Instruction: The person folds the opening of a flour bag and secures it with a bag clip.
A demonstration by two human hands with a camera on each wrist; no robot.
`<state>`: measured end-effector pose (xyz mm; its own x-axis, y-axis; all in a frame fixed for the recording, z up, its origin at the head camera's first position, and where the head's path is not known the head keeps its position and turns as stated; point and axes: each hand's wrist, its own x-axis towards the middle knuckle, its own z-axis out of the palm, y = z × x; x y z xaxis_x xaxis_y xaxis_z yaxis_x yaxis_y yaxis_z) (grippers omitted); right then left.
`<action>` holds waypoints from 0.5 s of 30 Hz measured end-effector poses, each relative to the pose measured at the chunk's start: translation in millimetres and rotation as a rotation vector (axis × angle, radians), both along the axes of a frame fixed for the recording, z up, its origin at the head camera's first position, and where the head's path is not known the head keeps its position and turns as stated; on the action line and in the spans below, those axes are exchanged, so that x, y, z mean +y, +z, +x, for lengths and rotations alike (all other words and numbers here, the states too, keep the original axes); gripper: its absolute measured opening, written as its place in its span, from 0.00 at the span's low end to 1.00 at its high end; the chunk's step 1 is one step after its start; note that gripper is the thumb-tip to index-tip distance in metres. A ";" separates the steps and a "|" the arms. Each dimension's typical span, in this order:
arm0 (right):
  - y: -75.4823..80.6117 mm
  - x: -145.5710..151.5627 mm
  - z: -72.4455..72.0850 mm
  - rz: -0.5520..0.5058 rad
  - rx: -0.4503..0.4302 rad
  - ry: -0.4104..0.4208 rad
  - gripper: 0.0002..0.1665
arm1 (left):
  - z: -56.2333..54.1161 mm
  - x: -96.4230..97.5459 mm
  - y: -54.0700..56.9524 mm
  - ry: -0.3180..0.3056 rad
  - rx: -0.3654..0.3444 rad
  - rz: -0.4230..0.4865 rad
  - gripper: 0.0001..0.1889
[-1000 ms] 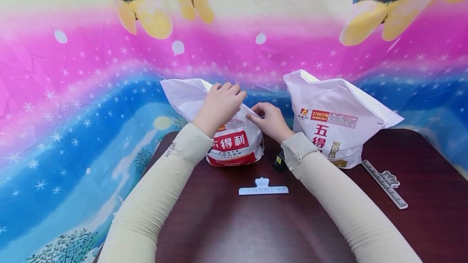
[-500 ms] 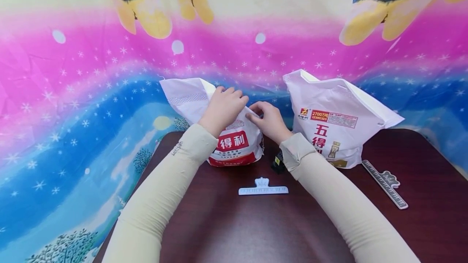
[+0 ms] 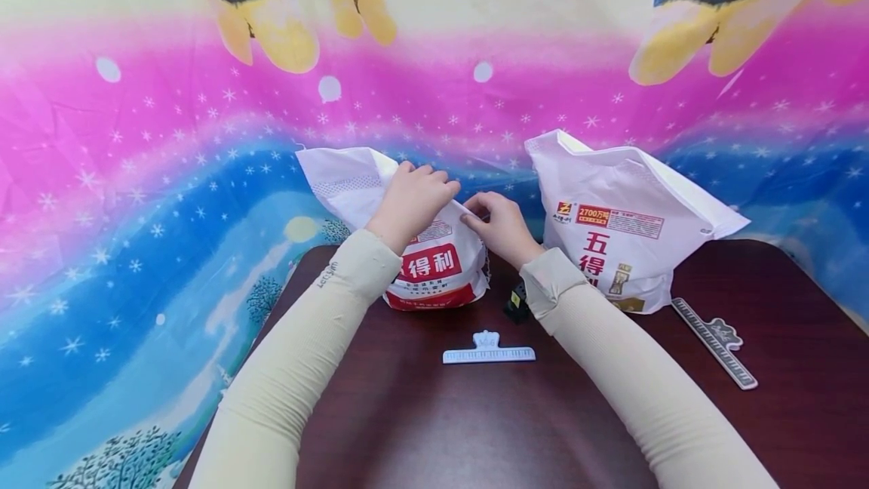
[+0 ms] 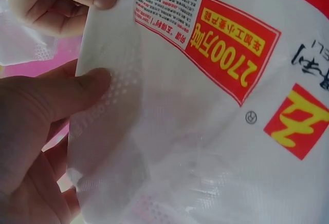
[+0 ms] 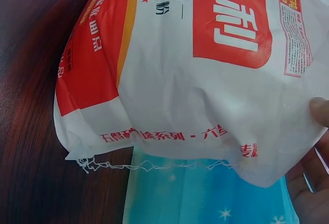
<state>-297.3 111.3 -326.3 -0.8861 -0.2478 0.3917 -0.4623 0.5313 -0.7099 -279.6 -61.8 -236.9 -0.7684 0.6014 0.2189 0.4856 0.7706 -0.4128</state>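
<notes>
A white flour bag [image 3: 437, 266] with red print stands at the back left of the table, its top leaning over to the left. My left hand [image 3: 416, 204] pinches its upper edge, thumb in front and fingers behind, as the left wrist view shows. At the bag's upper right edge my right hand [image 3: 501, 226] pinches the same rim between thumb and fingers. In the right wrist view the bag's side [image 5: 169, 80] hangs from that thumb, with a loose stitching thread [image 5: 154, 166] along its side. The left forearm and hand hide part of the bag's front.
A second white flour bag [image 3: 604, 225], its mouth gaping, stands at the right. A white ruler-like clip [image 3: 489, 353] lies in front, a grey one [image 3: 716, 342] by the right bag. A small black object [image 3: 517, 304] sits beside the right sleeve. A patterned cloth [image 3: 204, 195] hangs behind.
My left hand has shifted slightly right and down along the bag's edge, covering more of the red print. The right hand has barely moved; both keep their grip.
</notes>
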 end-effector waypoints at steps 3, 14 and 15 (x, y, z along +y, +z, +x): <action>-0.9 1.4 -0.3 0.003 -0.008 -0.002 0.10 | 0.2 -1.8 2.8 0.009 -0.006 -0.002 0.20; -8.3 9.2 -3.1 0.018 -0.019 0.011 0.08 | 2.5 -7.7 10.5 0.016 -0.006 -0.032 0.20; -9.2 10.3 -3.1 0.021 -0.019 0.011 0.08 | 2.9 -7.7 10.8 0.015 -0.002 -0.034 0.20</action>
